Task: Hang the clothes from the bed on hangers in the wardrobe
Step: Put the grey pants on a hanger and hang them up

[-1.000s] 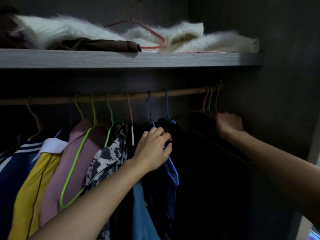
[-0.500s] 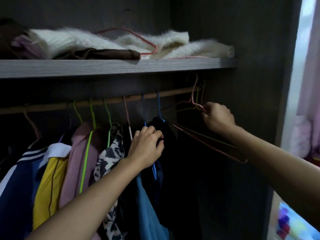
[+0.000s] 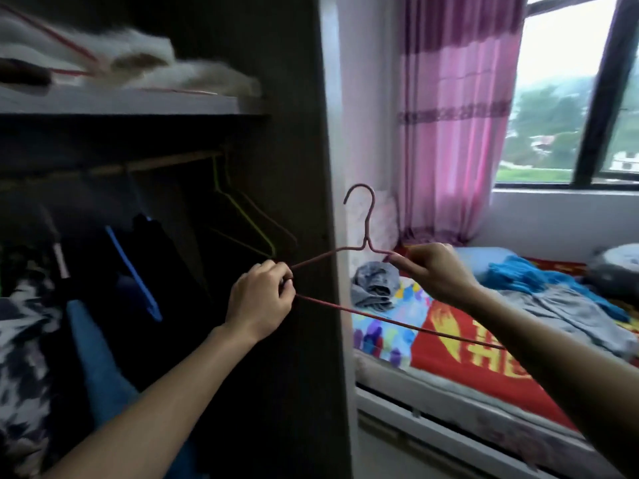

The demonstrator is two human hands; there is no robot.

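A person holds a pink wire hanger between the wardrobe and the bed.

The left hand grips the hanger's left corner in front of the dark wardrobe side. The right hand pinches the right shoulder wire just beside the neck, with the hook upright. Inside the wardrobe, a green hanger hangs bare on the rail, with a blue hanger and dark clothes to its left. A fluffy white fabric lies on the shelf above. On the bed's bright sheet lie a crumpled grey garment, a blue garment and a flat grey garment. A pink curtain hangs beside the window.
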